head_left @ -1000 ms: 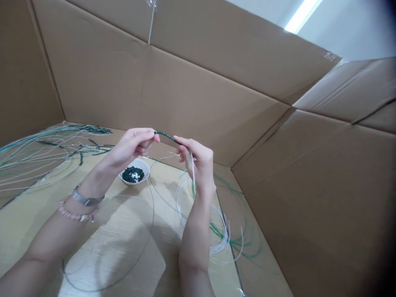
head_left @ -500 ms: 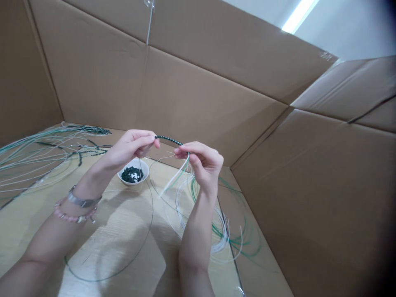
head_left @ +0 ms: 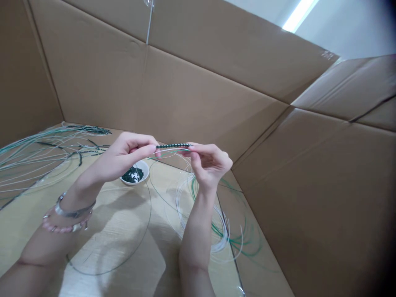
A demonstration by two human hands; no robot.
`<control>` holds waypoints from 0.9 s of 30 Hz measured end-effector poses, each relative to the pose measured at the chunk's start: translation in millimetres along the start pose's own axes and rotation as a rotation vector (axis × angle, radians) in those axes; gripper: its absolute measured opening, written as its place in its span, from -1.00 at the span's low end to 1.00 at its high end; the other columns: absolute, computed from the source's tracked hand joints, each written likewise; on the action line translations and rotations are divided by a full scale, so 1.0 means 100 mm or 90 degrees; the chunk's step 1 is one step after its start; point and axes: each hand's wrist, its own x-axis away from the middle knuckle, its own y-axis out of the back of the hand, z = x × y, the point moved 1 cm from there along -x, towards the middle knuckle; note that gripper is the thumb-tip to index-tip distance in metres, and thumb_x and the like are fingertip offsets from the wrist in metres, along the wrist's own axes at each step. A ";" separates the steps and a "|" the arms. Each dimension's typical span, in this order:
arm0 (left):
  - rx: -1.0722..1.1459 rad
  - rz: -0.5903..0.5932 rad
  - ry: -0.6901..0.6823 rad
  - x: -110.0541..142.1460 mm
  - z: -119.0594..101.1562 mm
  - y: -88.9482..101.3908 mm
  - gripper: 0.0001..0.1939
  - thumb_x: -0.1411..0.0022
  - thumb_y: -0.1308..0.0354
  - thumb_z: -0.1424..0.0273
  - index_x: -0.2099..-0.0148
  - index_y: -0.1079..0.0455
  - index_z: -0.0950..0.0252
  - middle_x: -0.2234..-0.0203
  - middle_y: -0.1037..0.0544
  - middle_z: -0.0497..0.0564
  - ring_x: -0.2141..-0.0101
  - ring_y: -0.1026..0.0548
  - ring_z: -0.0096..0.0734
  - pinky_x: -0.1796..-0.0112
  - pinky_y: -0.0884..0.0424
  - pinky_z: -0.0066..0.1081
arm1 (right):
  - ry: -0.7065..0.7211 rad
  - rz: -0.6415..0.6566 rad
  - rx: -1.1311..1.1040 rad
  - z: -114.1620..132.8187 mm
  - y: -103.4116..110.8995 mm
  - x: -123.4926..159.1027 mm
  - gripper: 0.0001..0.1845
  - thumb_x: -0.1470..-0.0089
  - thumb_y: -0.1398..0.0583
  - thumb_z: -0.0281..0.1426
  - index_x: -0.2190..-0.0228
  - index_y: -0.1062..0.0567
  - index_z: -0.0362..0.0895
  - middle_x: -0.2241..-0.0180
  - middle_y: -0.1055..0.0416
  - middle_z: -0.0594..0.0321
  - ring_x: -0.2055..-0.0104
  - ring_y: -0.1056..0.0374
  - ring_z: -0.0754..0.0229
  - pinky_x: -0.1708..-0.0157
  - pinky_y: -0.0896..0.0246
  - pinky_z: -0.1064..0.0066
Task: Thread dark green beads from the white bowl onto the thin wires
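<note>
Above the pale tabletop [head_left: 27,231], as the head view shows, both hands meet over a short dark strand [head_left: 174,145], speckled with light spots and stretched nearly level between them. The left hand [head_left: 131,153] has thumb and forefinger pinched together on one end; the right hand [head_left: 212,163] has its thumb and fingertips closed on the other. Just beneath the strand, a white cord [head_left: 173,150] runs between the two hands. A grey band [head_left: 74,213] and a pink bracelet [head_left: 60,228] circle the left wrist. Below the left hand sits a white bowl [head_left: 147,170] with dark bits [head_left: 133,175] inside. Loose cords [head_left: 34,144] fan out at far left; white and green coils [head_left: 221,245] lie beyond the right forearm. Cardboard walls [head_left: 201,90] rise behind.
</note>
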 end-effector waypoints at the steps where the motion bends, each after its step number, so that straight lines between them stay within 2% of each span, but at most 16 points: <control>1: 0.000 0.000 0.002 0.00 0.00 0.00 -0.76 -0.23 -0.04 0.36 0.42 -0.45 0.29 0.55 -0.45 -0.12 0.51 -0.33 -0.58 0.46 -0.24 -0.59 | -0.004 -0.002 0.002 0.01 0.00 0.00 -0.84 -0.02 -0.21 -0.53 0.32 -0.52 -0.08 0.34 -0.57 0.29 0.40 -0.53 0.25 0.43 -0.54 0.47; 6: 0.002 -0.029 0.021 0.01 -0.01 0.02 -0.76 -0.20 -0.07 0.34 0.46 -0.45 0.29 0.56 -0.46 -0.09 0.50 -0.35 -0.55 0.46 -0.24 -0.58 | -0.017 0.030 0.032 0.03 0.03 0.00 -0.94 -0.02 -0.22 -0.49 0.39 -0.48 -0.11 0.41 -0.56 0.28 0.34 -0.54 0.20 0.45 -0.53 0.46; 10: 0.013 -0.030 0.043 0.02 0.00 0.05 -0.76 -0.18 -0.09 0.32 0.47 -0.46 0.30 0.58 -0.41 -0.08 0.55 -0.27 -0.55 0.51 -0.18 -0.56 | -0.028 0.042 0.046 0.01 0.05 0.02 -0.99 -0.04 -0.21 -0.46 0.42 -0.45 -0.11 0.41 -0.56 0.27 0.34 -0.54 0.20 0.46 -0.54 0.44; 14: 0.014 -0.022 0.088 0.03 0.00 0.07 -0.73 -0.17 -0.09 0.28 0.47 -0.47 0.30 0.65 -0.26 -0.09 0.60 -0.12 -0.56 0.58 -0.04 -0.52 | -0.058 0.064 0.068 0.02 0.04 0.03 -0.96 -0.06 -0.20 -0.43 0.43 -0.41 -0.11 0.41 -0.56 0.27 0.35 -0.54 0.21 0.46 -0.53 0.46; 17: 0.027 -0.021 0.106 0.03 -0.02 0.07 -0.72 -0.17 -0.09 0.28 0.51 -0.45 0.30 0.70 -0.13 -0.11 0.63 -0.04 -0.57 0.60 0.03 -0.51 | -0.046 0.080 0.061 0.05 0.05 0.03 -0.95 -0.06 -0.20 -0.47 0.43 -0.40 -0.11 0.41 -0.57 0.27 0.34 -0.54 0.20 0.46 -0.54 0.47; 19: 0.033 -0.023 0.110 0.05 -0.05 0.06 -0.72 -0.17 -0.08 0.29 0.52 -0.42 0.29 0.69 -0.14 -0.10 0.62 -0.07 -0.57 0.60 0.01 -0.50 | -0.027 0.081 0.045 0.09 0.06 0.03 -0.91 -0.04 -0.20 -0.52 0.42 -0.40 -0.11 0.41 -0.57 0.29 0.34 -0.54 0.19 0.46 -0.54 0.48; 23: 0.032 -0.024 0.107 0.12 -0.16 0.05 -0.72 -0.18 -0.07 0.32 0.54 -0.39 0.29 0.65 -0.30 -0.06 0.58 -0.21 -0.53 0.56 -0.12 -0.52 | 0.011 0.075 0.034 0.19 0.06 0.05 -0.85 -0.02 -0.20 -0.57 0.40 -0.38 -0.09 0.42 -0.56 0.32 0.39 -0.54 0.22 0.53 -0.51 0.52; 27: -0.021 -0.052 0.088 0.22 -0.27 0.03 -0.70 -0.17 -0.07 0.29 0.56 -0.39 0.28 0.68 -0.29 -0.06 0.58 -0.23 -0.50 0.60 -0.10 -0.51 | 0.059 0.046 0.039 0.29 0.05 0.06 -0.78 0.03 -0.20 -0.63 0.37 -0.41 -0.07 0.39 -0.56 0.33 0.40 -0.54 0.22 0.58 -0.49 0.52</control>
